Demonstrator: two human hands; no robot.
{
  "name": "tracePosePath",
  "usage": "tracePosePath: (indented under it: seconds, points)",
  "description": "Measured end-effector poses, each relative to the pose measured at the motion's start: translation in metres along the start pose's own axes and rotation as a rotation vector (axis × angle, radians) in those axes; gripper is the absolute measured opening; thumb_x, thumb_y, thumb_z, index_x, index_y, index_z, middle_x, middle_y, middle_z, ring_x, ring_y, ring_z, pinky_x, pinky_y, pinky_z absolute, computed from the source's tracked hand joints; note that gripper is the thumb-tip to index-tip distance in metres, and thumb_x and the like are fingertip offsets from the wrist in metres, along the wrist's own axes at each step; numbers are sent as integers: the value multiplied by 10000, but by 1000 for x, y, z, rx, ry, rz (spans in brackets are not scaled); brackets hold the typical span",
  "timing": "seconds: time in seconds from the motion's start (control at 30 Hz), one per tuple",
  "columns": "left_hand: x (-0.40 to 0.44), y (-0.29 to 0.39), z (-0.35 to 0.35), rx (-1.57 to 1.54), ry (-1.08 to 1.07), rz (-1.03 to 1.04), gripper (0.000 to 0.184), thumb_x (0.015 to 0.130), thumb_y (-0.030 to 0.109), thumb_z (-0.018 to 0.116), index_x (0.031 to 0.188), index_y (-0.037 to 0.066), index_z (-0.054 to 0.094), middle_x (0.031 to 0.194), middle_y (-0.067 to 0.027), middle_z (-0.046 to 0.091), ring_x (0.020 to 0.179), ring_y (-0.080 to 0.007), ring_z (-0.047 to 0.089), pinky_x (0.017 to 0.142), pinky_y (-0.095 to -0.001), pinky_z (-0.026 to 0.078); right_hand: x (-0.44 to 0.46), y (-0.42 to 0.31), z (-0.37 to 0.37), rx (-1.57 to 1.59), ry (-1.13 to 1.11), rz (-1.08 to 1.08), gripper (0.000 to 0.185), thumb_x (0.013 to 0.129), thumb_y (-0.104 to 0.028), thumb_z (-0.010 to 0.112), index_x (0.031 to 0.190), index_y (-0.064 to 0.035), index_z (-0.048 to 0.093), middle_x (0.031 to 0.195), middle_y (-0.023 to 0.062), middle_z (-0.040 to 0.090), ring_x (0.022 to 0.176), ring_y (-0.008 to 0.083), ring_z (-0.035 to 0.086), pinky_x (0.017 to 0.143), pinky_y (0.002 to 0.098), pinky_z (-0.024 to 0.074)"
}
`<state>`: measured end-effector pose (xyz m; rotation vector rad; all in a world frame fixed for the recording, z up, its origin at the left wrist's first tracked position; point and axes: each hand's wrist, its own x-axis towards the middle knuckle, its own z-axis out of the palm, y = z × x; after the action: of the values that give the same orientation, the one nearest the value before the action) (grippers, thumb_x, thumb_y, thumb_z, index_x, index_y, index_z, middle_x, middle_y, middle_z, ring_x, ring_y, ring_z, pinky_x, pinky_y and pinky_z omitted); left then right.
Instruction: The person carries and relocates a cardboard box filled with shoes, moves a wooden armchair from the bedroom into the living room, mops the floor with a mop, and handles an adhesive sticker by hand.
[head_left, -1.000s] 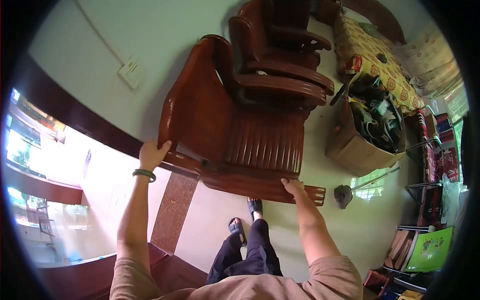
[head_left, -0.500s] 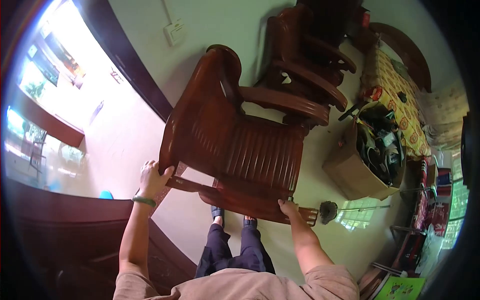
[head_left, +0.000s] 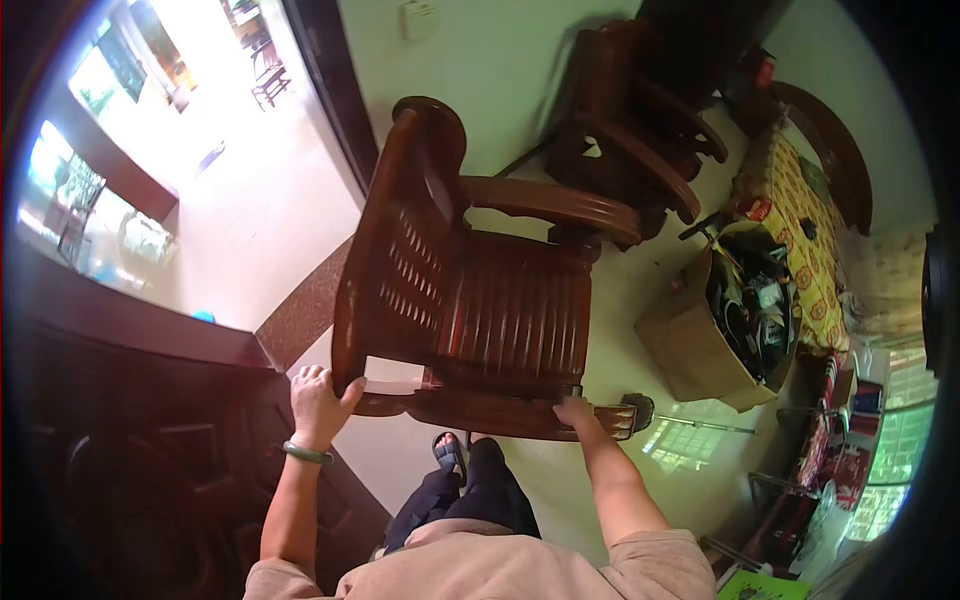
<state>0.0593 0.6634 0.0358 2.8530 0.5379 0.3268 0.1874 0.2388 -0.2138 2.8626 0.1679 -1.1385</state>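
Observation:
A dark reddish-brown wooden armchair [head_left: 515, 305] with a slatted seat and a slotted back stands right in front of me. My left hand [head_left: 322, 405] grips the lower corner of its backrest, where the near armrest joins, thumb on the near side. Around the front part of the near armrest, my right hand [head_left: 575, 411] is closed. A bangle circles my left wrist. My feet, in dark sandals, are just below the near armrest.
Behind stands a second wooden armchair [head_left: 625, 130] by the wall. On the right are a cardboard box [head_left: 690, 340] full of dark items and a bed with a yellow patterned cover [head_left: 785, 195]. A dark carved door [head_left: 150, 450] and an open doorway lie left. A long-handled brush [head_left: 640, 412] is on the floor.
The armchair has turned a little and come nearer the doorway side, with both hands still on it. My view has shifted, and my feet have stepped.

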Motion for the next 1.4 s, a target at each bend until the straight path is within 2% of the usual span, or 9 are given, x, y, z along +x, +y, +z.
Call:
tracePosePath:
  seconds: [0.17,0.3,0.37,0.5,0.63,0.77,0.97,1.2,1.4]
  points:
    - [-57,-1,-9,94,-60,41,480,657,462,638,645,-14,578,671,-130,549,725,-266,527,689,-369,383,6,-49,-22,289,-5,-147,408,792,-412,512,988,-66,602,992,155,603,929,334,566,780,421,448]
    - [-83,0,-26,46,-191,20,481,650,492,635,601,14,621,610,-110,565,670,-250,548,675,-358,395,-23,-152,-94,786,159,-530,391,823,-366,533,1007,-22,557,793,104,606,730,174,582,669,309,461]
    - [-86,-5,-31,-2,-206,69,535,663,540,603,558,15,609,572,-113,558,623,-256,552,641,-357,411,-75,-223,-167,1003,112,-598,493,808,-423,530,1058,2,537,979,185,593,953,306,560,809,351,428]
    - [-61,-18,-41,-104,-635,135,586,680,579,567,576,3,602,479,-119,519,558,-272,572,560,-360,430,-122,-333,-240,866,370,-820,650,779,-461,567,1163,48,439,1074,270,532,1034,364,513,875,375,396]
    - [-45,-49,-27,-438,-618,479,594,729,561,527,637,-23,588,587,-158,559,650,-290,583,581,-385,442,-132,-394,-241,593,536,-474,682,672,-329,671,1119,109,402,990,298,551,945,394,552,818,401,441]
    - [-34,-67,-13,-527,-865,712,526,792,493,485,619,12,609,625,-140,573,692,-300,570,670,-385,435,-116,-388,-236,828,424,-534,528,669,-146,609,1118,59,422,942,217,593,880,320,591,775,358,455]
    - [24,-136,-7,-512,-1049,579,383,821,403,490,761,53,634,691,-124,607,676,-303,587,644,-410,457,-126,-393,-229,979,422,-520,581,686,-86,539,1219,40,346,1066,207,542,1003,277,534,868,339,399]
    - [149,-202,-18,-394,-572,570,342,759,324,613,962,49,581,839,-131,609,774,-294,590,691,-390,459,-138,-401,-230,949,508,-342,585,684,-129,524,1231,-7,356,1075,221,537,992,332,532,858,357,410]
    - [305,-162,-16,-206,-389,883,726,640,301,705,1245,70,379,1231,-170,402,1135,-332,391,922,-419,345,-146,-410,-236,883,613,-270,544,670,-159,575,1172,-27,412,967,242,559,891,382,555,770,397,452]
